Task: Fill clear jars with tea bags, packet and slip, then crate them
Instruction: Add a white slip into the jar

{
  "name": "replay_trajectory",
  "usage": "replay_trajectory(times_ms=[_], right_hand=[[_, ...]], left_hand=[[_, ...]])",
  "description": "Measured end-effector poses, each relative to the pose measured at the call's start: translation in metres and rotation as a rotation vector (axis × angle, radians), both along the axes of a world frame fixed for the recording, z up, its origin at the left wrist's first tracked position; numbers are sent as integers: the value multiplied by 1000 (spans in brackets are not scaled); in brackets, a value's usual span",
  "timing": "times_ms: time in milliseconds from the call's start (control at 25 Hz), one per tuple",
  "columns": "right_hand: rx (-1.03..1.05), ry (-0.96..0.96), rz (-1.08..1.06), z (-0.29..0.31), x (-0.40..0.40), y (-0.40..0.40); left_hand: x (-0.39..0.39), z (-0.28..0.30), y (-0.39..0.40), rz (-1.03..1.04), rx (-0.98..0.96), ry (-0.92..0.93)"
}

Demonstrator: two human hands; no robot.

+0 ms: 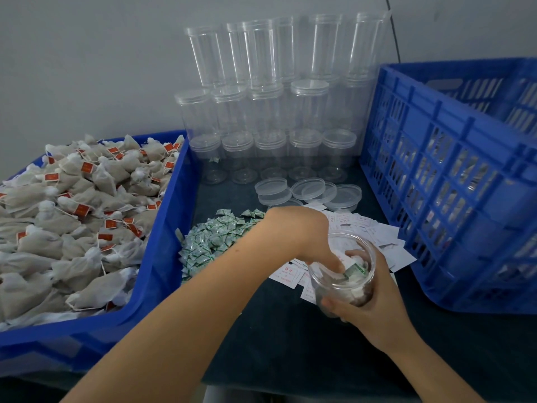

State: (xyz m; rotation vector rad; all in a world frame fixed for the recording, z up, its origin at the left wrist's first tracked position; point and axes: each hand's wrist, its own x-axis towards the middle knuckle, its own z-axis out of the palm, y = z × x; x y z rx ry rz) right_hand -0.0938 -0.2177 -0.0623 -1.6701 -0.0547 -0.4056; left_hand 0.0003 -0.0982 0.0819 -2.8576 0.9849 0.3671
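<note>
While the right hand (367, 298) grips the clear plastic jar (343, 269) tilted toward the person, the left hand (305, 242) fingers pinch a green-printed white packet (355, 270) inside its mouth, probably for easier reach.

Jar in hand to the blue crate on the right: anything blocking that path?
Nothing visible does. The jar is held by the right hand, with the left hand reaching into its mouth. The crate stands just right of it; only flat paper slips lie between, on the table.

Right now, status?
Right hand grips jar. Left hand fingers inside it, pushing packet in. Lids off. Nothing blocking.
</note>
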Motion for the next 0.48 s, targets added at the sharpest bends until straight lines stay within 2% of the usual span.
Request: replay_trajectory(times_ms=[80, 120, 200, 240, 320, 480], right_hand=[[3, 15, 5, 1, 0, 0], [-4, 22, 0, 2, -1, -1], [-17, 27, -6, 3, -1, -2], [-23, 24, -10, 4, -1, -3], [-32, 32, -34, 4, 0, -5], [-16, 64, -24, 18, 7, -13]], left_hand=[[5, -6, 8, 45, -191, -99], [6, -13, 16, 98, -389, -70], [1, -41, 37, 154, -847, 175], [-7, -60, 46, 131, -966, 325], [-25, -97, 53, 58, -1009, 527], [-32, -122, 32, -58, -1250, 725]])
